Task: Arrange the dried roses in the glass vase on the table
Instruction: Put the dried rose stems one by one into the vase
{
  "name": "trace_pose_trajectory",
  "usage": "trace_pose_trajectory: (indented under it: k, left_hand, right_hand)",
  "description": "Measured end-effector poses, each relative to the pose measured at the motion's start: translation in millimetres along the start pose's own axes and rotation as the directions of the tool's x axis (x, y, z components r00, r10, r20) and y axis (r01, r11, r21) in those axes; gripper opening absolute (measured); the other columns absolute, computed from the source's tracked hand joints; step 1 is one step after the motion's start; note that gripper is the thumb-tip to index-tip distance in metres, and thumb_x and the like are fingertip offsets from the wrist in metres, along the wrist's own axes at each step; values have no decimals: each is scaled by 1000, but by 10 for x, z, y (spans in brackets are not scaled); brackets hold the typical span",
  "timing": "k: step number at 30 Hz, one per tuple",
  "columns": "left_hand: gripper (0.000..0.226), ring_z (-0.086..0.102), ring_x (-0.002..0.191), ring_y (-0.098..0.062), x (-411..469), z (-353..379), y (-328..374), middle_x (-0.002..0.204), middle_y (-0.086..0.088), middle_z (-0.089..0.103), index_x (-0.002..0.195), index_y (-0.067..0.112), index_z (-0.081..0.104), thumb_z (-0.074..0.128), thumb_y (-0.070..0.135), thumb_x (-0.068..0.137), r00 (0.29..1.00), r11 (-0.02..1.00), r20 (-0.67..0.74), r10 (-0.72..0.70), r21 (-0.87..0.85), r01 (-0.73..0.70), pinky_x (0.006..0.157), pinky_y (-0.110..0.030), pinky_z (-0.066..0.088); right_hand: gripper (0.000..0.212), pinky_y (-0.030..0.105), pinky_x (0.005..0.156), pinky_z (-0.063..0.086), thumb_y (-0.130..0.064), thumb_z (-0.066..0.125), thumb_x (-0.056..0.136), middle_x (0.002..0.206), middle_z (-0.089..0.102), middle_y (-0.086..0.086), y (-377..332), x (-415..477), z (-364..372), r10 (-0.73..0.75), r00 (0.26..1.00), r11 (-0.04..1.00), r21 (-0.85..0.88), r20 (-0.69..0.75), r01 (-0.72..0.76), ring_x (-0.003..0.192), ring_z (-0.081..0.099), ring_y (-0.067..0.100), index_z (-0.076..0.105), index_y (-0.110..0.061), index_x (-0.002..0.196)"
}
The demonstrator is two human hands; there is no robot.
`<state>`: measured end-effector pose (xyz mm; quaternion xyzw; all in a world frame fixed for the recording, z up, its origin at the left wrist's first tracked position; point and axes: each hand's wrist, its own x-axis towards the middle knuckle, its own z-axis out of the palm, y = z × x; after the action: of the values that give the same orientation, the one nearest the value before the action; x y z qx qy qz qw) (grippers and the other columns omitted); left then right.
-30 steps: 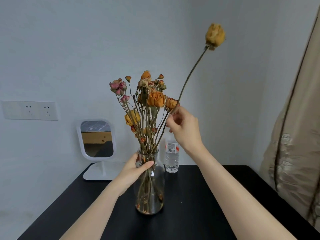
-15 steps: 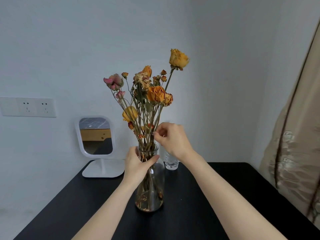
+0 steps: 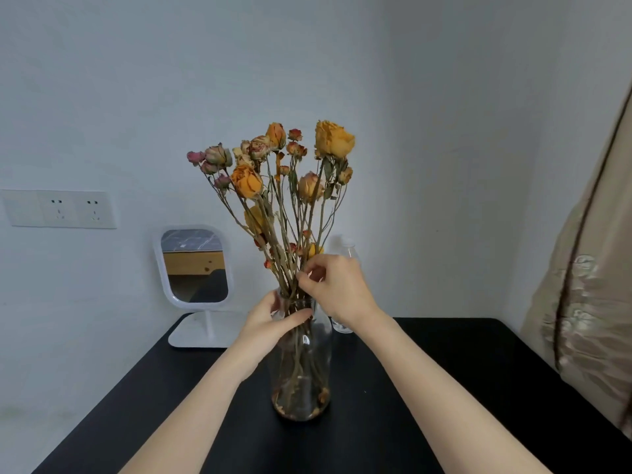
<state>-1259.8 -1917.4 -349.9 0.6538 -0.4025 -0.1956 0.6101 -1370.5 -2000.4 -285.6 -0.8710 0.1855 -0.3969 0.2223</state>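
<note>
A clear glass vase point(image 3: 304, 378) stands on the black table point(image 3: 427, 388), holding a bunch of dried roses point(image 3: 273, 172) in orange, yellow and pink. My left hand point(image 3: 270, 319) grips the vase neck, thumb across the front. My right hand point(image 3: 337, 289) is just above the vase mouth and pinches the stem of a tall yellow rose point(image 3: 333, 138), whose head now stands at the right of the bunch, level with the other blooms. The stem's lower end is inside the vase among the others.
A white standing mirror point(image 3: 195, 268) sits at the table's back left. A small clear water bottle point(image 3: 343, 323) stands behind the vase, mostly hidden by my right hand. Wall sockets point(image 3: 73, 208) are at left, and a beige curtain point(image 3: 588, 302) hangs at right.
My right hand has come down to the vase mouth, pushing the yellow rose's stem into the vase; its head dropped from high above the bunch to bloom level. My left hand stayed on the neck.
</note>
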Motion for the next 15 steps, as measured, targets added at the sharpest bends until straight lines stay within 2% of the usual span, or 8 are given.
trace_pose_trajectory:
  k: [2, 3, 6, 9, 12, 15]
  left_hand:
    - [53, 56, 112, -12, -3, 6, -3, 117, 8, 63, 121, 26, 52, 75, 32, 74, 1000, 1000, 13, -9, -10, 9, 103, -38, 41]
    - [55, 56, 112, -12, -4, 20, -5, 118, 8, 62, 121, 26, 51, 76, 33, 73, 1000, 1000, 4, -3, -12, 3, 103, -37, 41]
    - [62, 55, 106, -5, -18, 85, -5, 113, 12, 59, 118, 24, 48, 80, 35, 67, 997, 1000, -77, 24, -15, -25, 91, -28, 44]
    - [57, 53, 97, 2, -28, 135, 8, 104, 18, 55, 111, 28, 45, 80, 33, 66, 990, 998, -131, 58, -18, -61, 73, -16, 40]
    - [53, 52, 92, 5, -35, 147, 16, 101, 20, 54, 107, 31, 44, 79, 32, 68, 989, 997, -135, 68, -18, -71, 68, -14, 37]
    - [52, 52, 93, 5, -37, 132, 13, 102, 22, 54, 108, 32, 45, 78, 33, 69, 990, 998, -130, 64, -18, -67, 71, -16, 39]
  right_hand:
    - [14, 10, 48, 34, -29, 60, 88, 59, 51, -15, -51, 14, -29, -8, 998, 999, 48, -62, 11, 52, 49, 2, 66, -16, 88]
    - [13, 9, 46, 33, -30, 60, 88, 57, 49, -16, -77, 20, -44, -15, 996, 998, 62, -91, 21, 51, 47, 0, 63, -18, 83]
    - [19, 8, 50, 37, -31, 62, 87, 58, 53, -10, -122, 17, -78, -22, 990, 992, 120, -138, 39, 53, 49, 1, 59, -18, 74]
    - [22, 16, 56, 44, -30, 64, 86, 63, 59, -3, -105, -4, -92, 6, 995, 986, 164, -103, 11, 56, 56, 9, 60, -12, 74]
    - [22, 16, 56, 46, -31, 67, 83, 63, 59, -4, -66, -6, -100, 50, 997, 977, 209, -65, -35, 56, 58, 10, 58, -15, 72]
    - [22, 17, 58, 49, -31, 68, 82, 61, 59, -6, -46, 5, -103, 68, 997, 972, 228, -30, -59, 52, 57, 4, 60, -14, 71]
